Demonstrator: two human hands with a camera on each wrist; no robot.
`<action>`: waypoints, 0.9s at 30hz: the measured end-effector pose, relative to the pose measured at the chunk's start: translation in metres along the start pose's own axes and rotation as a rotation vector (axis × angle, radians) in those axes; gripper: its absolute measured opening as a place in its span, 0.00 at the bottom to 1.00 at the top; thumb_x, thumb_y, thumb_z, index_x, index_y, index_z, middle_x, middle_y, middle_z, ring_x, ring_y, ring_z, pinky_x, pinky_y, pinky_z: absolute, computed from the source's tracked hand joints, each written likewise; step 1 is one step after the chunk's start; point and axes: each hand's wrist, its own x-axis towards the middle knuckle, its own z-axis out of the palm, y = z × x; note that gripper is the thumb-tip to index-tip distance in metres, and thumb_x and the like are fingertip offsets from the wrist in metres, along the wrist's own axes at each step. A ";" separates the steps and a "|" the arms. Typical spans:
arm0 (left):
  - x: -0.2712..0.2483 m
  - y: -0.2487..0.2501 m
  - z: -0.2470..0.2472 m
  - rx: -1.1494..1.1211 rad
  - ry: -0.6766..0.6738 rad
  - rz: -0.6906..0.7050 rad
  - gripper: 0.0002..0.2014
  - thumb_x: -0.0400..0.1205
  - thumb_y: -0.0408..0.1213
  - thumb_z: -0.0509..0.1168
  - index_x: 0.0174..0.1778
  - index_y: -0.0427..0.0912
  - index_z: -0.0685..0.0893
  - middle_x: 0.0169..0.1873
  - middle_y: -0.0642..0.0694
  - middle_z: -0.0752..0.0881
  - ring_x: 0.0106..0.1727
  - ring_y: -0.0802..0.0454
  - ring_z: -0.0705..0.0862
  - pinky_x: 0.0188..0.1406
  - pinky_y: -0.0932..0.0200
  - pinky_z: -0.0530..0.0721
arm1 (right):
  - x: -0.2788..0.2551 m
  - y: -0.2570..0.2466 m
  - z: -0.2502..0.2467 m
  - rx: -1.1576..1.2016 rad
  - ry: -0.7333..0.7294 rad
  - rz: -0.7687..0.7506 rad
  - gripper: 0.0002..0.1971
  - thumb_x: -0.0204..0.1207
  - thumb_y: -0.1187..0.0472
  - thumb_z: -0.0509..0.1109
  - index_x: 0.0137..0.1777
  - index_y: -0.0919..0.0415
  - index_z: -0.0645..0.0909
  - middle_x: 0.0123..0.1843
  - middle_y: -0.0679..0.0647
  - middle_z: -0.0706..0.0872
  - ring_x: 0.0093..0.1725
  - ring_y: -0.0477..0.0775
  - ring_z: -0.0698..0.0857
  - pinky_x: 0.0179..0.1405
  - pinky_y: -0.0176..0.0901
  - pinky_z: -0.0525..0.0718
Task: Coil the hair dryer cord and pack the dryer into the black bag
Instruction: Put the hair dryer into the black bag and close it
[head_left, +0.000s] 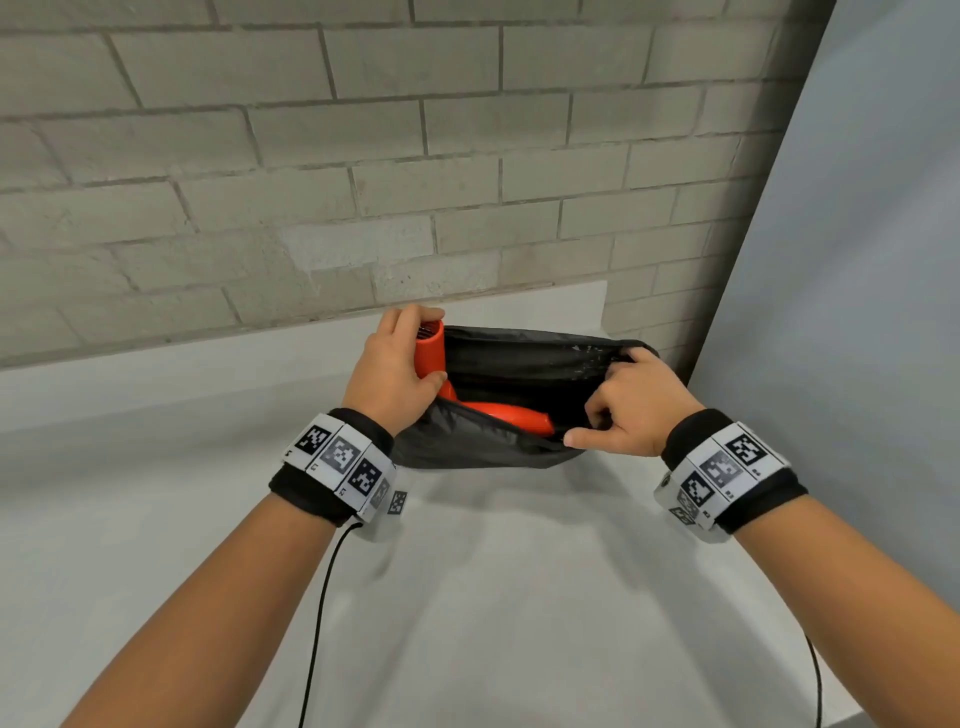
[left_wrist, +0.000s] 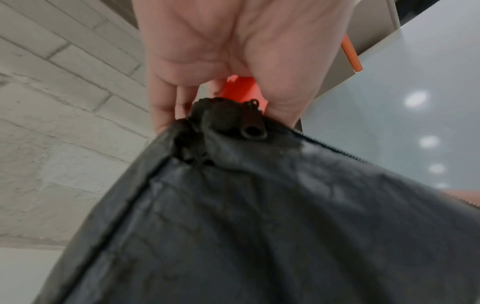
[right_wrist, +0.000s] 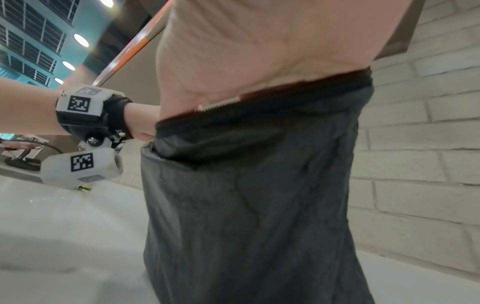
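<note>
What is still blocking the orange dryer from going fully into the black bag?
Nothing visible blocks it. The right hand holds the black bag open; the dryer handle is inside, while the left hand grips the barrel at the bag's left end.

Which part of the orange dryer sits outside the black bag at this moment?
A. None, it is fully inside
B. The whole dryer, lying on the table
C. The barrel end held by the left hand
C: the left hand grips the hair dryer barrel above the black bag rim, while the handle lies inside.
</note>
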 end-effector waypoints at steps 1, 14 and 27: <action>0.001 -0.001 -0.001 -0.004 -0.008 -0.012 0.27 0.69 0.29 0.72 0.63 0.45 0.72 0.64 0.44 0.75 0.63 0.44 0.76 0.58 0.59 0.73 | 0.000 0.001 -0.001 -0.001 0.019 -0.019 0.34 0.62 0.26 0.36 0.26 0.49 0.75 0.24 0.45 0.78 0.32 0.49 0.74 0.49 0.40 0.53; 0.001 -0.005 -0.008 0.006 -0.152 0.043 0.26 0.74 0.44 0.70 0.64 0.41 0.70 0.60 0.49 0.72 0.55 0.56 0.72 0.53 0.62 0.71 | 0.006 -0.007 0.000 0.246 0.183 0.221 0.19 0.81 0.49 0.57 0.51 0.58 0.86 0.70 0.52 0.72 0.54 0.55 0.82 0.66 0.48 0.69; -0.002 -0.018 -0.025 0.013 -0.246 0.129 0.30 0.69 0.31 0.74 0.67 0.49 0.77 0.54 0.52 0.75 0.57 0.55 0.74 0.61 0.64 0.70 | 0.014 -0.008 -0.018 0.352 0.175 0.282 0.14 0.82 0.53 0.56 0.57 0.59 0.80 0.60 0.54 0.81 0.54 0.60 0.82 0.58 0.54 0.75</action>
